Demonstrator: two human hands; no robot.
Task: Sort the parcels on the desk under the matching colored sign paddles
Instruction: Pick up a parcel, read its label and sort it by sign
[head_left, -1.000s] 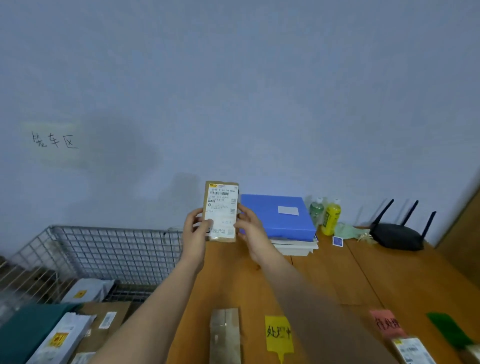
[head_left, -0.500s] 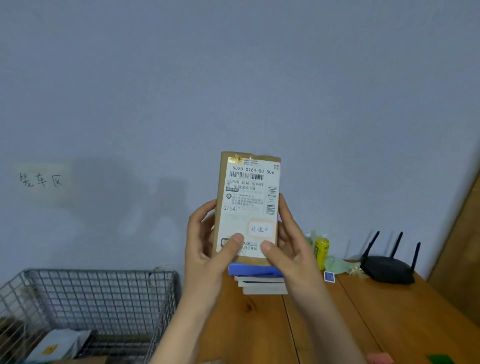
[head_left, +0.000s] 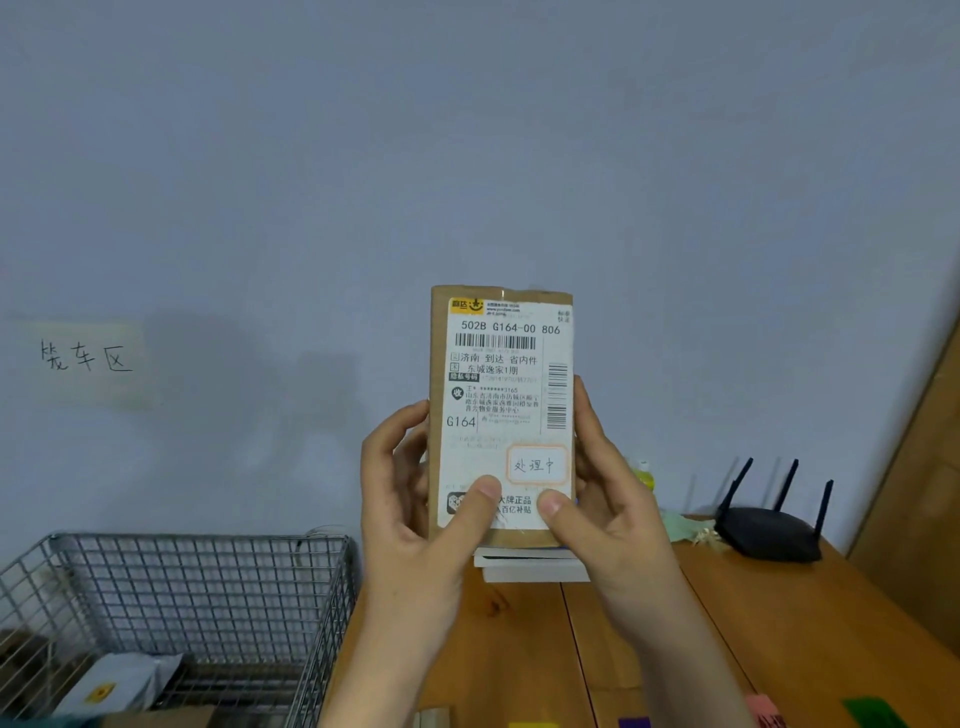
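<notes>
The long wooden desk (head_left: 779, 623) fills the lower right of the frame, and a grey wire-mesh basket (head_left: 171, 597) with bagged items inside stands at its left edge in the lower left. Held upright at the centre of the frame, well above the desk, is the brown cardboard parcel with a white shipping label (head_left: 501, 410). The left hand (head_left: 415, 493) grips its left edge with the thumb across the label's foot; the right hand (head_left: 597, 499) grips the right edge the same way. A small orange-bordered sticker with handwriting (head_left: 536, 465) sits low on the label.

The coloured sign paddles (head_left: 872, 714) only peek in along the bottom edge. The likely mistake is mismatching the sticker to a paddle, since the paddles are mostly out of sight here. The parcel could also slip, as it is pinched only at its lower half.
</notes>
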